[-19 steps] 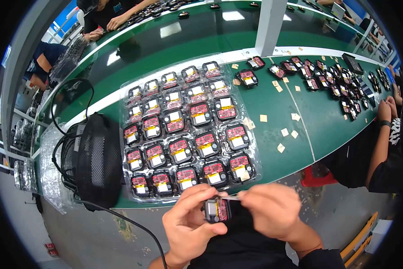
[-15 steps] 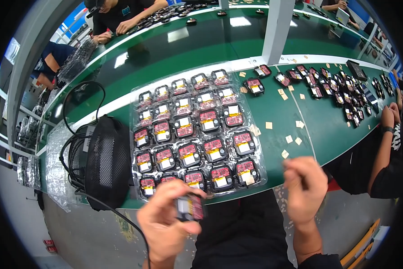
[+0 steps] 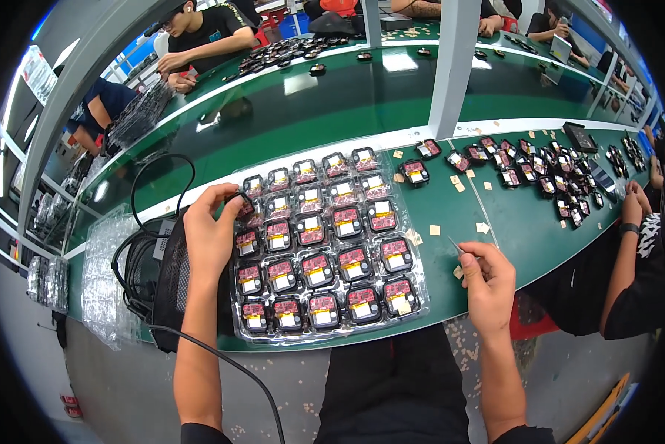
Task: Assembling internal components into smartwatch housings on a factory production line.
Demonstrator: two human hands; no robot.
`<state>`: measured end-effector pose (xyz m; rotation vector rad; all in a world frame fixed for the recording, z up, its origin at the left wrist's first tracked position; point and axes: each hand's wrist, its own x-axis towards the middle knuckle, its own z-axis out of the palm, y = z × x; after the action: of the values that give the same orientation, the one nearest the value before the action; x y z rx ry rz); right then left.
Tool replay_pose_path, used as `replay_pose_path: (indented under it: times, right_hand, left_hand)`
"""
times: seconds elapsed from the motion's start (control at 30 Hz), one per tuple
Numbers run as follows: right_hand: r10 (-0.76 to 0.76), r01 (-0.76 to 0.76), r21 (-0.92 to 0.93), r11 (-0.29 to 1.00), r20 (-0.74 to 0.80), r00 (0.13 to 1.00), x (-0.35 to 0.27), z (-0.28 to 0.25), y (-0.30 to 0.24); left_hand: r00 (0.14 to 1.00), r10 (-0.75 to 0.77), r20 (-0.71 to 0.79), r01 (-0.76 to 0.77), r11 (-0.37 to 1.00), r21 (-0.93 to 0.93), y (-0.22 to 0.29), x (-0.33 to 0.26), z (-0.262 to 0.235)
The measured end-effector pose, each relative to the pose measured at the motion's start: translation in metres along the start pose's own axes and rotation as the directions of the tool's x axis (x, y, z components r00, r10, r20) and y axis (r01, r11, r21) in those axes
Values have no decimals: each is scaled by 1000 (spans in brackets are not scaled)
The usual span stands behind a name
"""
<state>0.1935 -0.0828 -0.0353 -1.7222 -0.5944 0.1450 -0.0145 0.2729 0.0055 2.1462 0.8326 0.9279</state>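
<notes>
My left hand [image 3: 209,226] is closed on a small square black-cased device [image 3: 242,204] at the far left part of a clear plastic tray [image 3: 331,334]. Its fingertips pinch the casing, which is tilted and partly hidden. Rows of similar devices [image 3: 318,268] lie in the tray, each with a red circuit board and a white-and-yellow patch. To the right of the tray, above the green table, my right hand [image 3: 489,287] grips thin pointed metal tweezers [image 3: 455,245]. Their tip points up and left, touching no device.
Loose devices [image 3: 562,166] are heaped at the right, before a co-worker's hands [image 3: 633,206]. Small beige squares [image 3: 435,230] dot the table [image 3: 451,203]. Left of the tray stand a black mesh bag [image 3: 171,277] with a cable and clear plastic packaging [image 3: 110,277]. A grey post [image 3: 451,74] rises behind.
My left hand has moved away from me with the device, from the tray's near edge to its far left part. The right hand has shifted slightly left, and its tweezers now show clearly.
</notes>
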Motion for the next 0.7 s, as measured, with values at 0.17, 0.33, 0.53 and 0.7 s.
replay_pose_path:
  times: [0.17,0.33,0.53,0.7]
  right_hand:
    - [99,-105,89,990,62,993,8,-3,-3]
    - [-246,345,-384,856,284,927,36,6,-11]
    - [-221,353,-618,702,282,934,80,43,-23]
    - [-234,441,-708,552,376,897,94,46,-13]
  left_hand:
    - [991,127,36,-132,951,280,10,-2,11]
    - [985,162,52,-169,891,421,7,0,8]
    - [974,222,50,-219,856,468,32,-18,7]
    - [974,148,170,-195,930,312,26,-13,6]
